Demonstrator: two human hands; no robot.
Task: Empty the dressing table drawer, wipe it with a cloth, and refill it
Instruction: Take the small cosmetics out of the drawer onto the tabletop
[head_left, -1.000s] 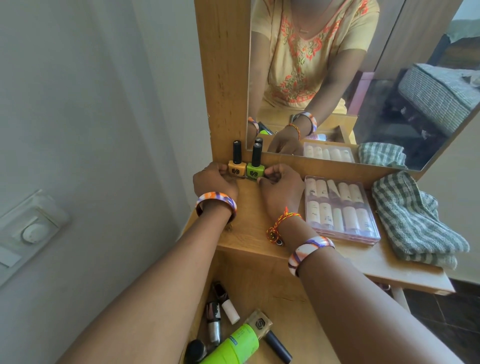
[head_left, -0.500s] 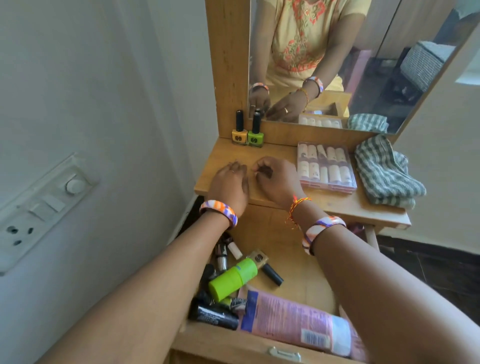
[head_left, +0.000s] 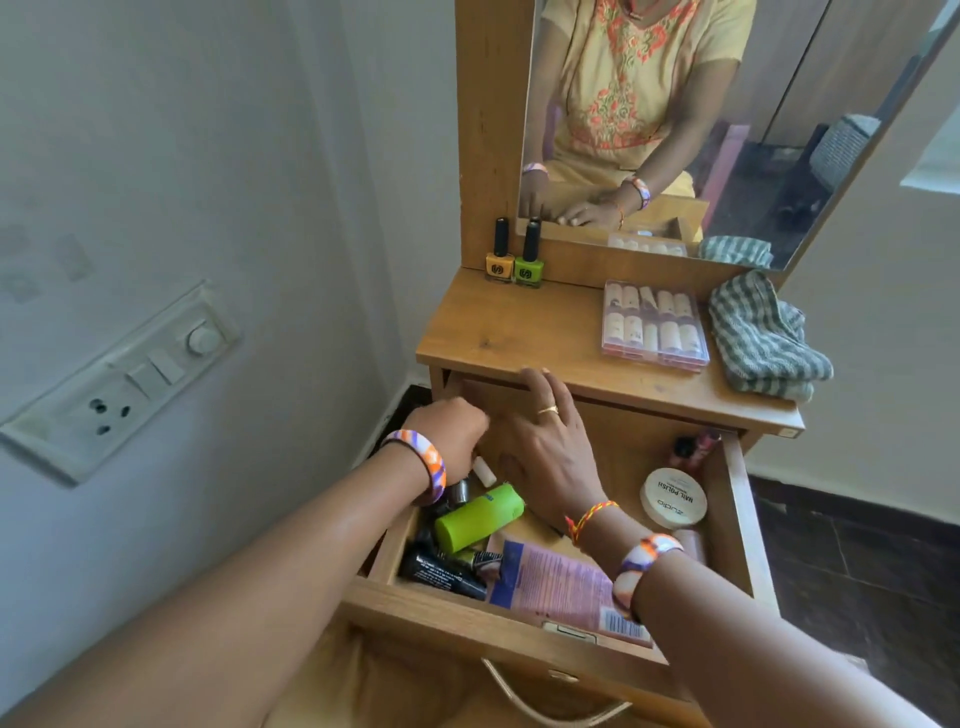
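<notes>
Both hands had dropped from the desk (head_left: 519, 332) into the drawer (head_left: 727, 499): left hand (head_left: 452, 431) curled, hold unclear; right hand (head_left: 540, 441) flat, empty; emptying continued.

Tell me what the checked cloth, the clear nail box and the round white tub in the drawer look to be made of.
Checked cloth: soft woven fabric, probably cotton; it folds and slumps.
Nail box: clear glossy plastic; the contents show through.
Round white tub: likely matte plastic with a printed lid, lying in the wood-grain drawer.
</notes>
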